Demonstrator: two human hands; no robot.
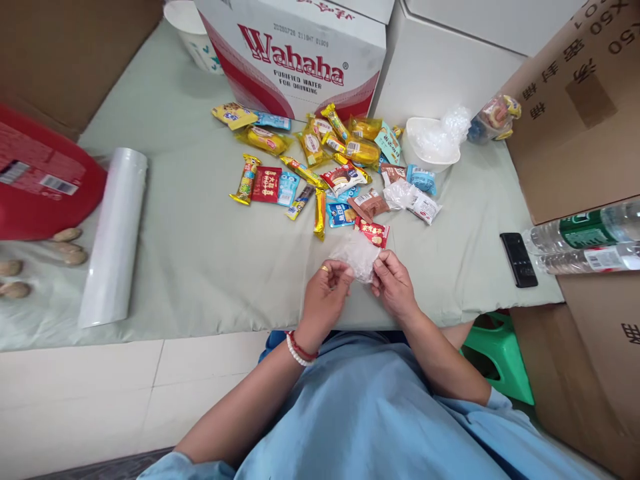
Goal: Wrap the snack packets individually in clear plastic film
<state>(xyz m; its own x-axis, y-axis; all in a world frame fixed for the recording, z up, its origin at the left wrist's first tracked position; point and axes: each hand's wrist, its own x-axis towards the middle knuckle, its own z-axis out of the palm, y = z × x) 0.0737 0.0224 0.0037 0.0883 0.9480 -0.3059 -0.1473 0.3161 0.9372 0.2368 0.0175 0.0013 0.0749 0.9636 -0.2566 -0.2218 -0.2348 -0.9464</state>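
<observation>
Between my two hands, just above the table's front part, is a crumpled clear plastic bag [357, 255]. My left hand [329, 287] pinches its left edge between thumb and fingers. On the other side, my right hand [393, 280] grips the bag's right edge, fingers closed. A red snack packet [373, 231] lies right behind the bag. Beyond it spreads a loose pile of wrapped snacks, among them a yellow-wrapped cake [363, 153], a brown packet [369, 205] and a blue packet [341, 215]. A white packet [425, 205] lies to the right.
A white bowl [433, 143] with clear plastic in it stands behind the snacks, beside a Wahaha carton [300, 60]. To the left lie a plastic film roll [115, 237], walnuts [70, 253] and a red container [45, 173]. A black phone [519, 260] and water bottles [585, 230] lie right.
</observation>
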